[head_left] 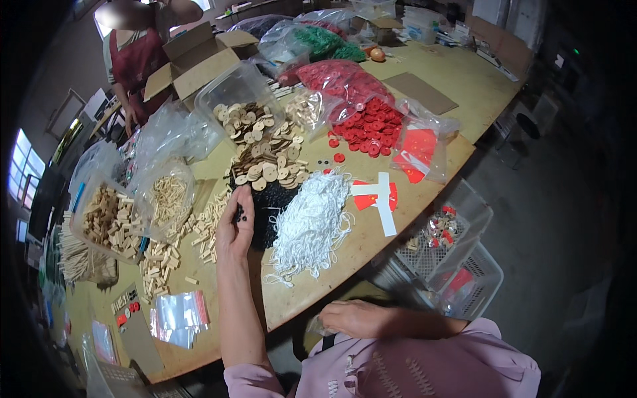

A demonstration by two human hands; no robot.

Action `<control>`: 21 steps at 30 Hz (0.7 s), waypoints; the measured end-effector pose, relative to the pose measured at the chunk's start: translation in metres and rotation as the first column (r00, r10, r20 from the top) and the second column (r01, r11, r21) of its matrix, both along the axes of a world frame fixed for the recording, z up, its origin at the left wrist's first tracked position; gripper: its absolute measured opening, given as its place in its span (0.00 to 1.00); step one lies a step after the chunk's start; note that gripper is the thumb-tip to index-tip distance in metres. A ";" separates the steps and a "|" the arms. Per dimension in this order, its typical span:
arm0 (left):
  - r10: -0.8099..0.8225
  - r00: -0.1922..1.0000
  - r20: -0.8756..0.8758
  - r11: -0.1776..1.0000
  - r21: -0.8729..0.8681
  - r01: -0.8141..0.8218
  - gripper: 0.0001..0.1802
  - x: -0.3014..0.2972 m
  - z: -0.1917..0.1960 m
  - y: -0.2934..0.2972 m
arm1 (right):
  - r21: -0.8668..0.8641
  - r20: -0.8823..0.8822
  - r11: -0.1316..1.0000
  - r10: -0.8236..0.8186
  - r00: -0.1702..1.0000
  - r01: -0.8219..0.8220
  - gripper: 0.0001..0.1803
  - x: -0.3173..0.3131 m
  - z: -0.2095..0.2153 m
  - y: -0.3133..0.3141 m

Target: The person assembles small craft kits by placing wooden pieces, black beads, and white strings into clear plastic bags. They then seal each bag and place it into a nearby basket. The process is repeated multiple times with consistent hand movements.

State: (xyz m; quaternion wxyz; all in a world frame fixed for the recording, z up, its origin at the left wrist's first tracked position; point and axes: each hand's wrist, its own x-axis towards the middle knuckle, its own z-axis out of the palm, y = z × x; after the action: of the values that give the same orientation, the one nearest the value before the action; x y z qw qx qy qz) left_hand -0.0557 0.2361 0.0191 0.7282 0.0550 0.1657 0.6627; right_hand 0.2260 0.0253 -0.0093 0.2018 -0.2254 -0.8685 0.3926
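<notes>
My left hand (235, 229) is raised over the table, fingers pinched on a few small black beads, right beside a heap of black beads (269, 202). To its right lies a pile of white cords (310, 222). Behind the beads a spill of round wooden discs (269, 162) comes out of a tipped clear tub (235, 89). My right hand (355, 317) rests low at the table's near edge, touching a small clear plastic bag (317, 325); its grip is unclear.
Red discs (368, 126) spill from a bag at the back right. Wooden blocks (109, 222) fill tubs at the left. Clear bags (178, 317) lie near the front. White wire baskets (458, 265) stand beside the table. Another person (136, 63) stands by a cardboard box (199, 60).
</notes>
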 end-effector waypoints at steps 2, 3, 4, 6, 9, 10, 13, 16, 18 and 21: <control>0.018 0.999 -0.033 0.999 -0.041 -0.020 0.21 0.002 0.001 0.000 | -0.009 0.013 1.000 0.000 1.000 0.000 0.08 0.003 -0.001 -0.001; 0.013 0.999 -0.044 0.999 -0.043 -0.015 0.21 0.003 0.003 0.001 | -0.015 0.020 1.000 0.003 1.000 -0.003 0.08 0.004 0.000 0.000; 0.017 0.998 -0.056 0.999 -0.048 -0.020 0.21 0.001 0.004 -0.001 | -0.012 0.013 1.000 -0.002 1.000 0.002 0.08 0.004 0.001 0.000; 0.023 0.998 -0.061 0.997 -0.075 -0.027 0.19 0.003 0.007 -0.002 | -0.007 0.000 1.000 -0.007 1.000 0.007 0.07 0.005 0.005 0.000; -0.003 0.997 -0.078 0.997 -0.077 -0.003 0.18 0.003 0.003 -0.002 | -0.028 -0.019 0.995 -0.094 0.995 0.093 0.05 0.001 -0.002 -0.006; -0.026 0.992 -0.120 0.996 -0.085 0.016 0.19 0.003 0.003 -0.003 | -0.025 -0.034 0.995 -0.097 0.995 0.097 0.05 0.001 -0.003 -0.006; -0.114 0.988 -0.101 0.993 -0.041 0.111 0.20 0.000 0.005 -0.007 | -0.049 -0.056 0.996 -0.072 0.996 0.069 0.05 0.002 0.003 -0.004; -0.090 0.975 -0.205 0.993 -0.093 0.072 0.20 0.010 0.012 -0.011 | -0.092 0.005 0.995 -0.040 0.999 0.041 0.06 0.005 0.011 0.001; -0.088 0.967 -0.239 0.993 -0.094 0.068 0.21 0.003 0.002 -0.007 | -0.072 0.110 0.997 -0.017 0.994 0.025 0.08 0.003 0.011 0.003; -0.063 0.947 -0.316 0.991 -0.135 0.021 0.18 0.013 0.012 -0.009 | 0.060 0.116 0.997 0.037 0.993 -0.045 0.07 0.009 0.002 0.007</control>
State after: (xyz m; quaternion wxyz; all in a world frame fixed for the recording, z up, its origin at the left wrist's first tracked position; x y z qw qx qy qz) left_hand -0.0424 0.2273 0.0313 0.7079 0.1175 0.3229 0.6171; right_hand 0.2345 0.0318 -0.0071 0.1506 -0.2232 -0.8950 0.3556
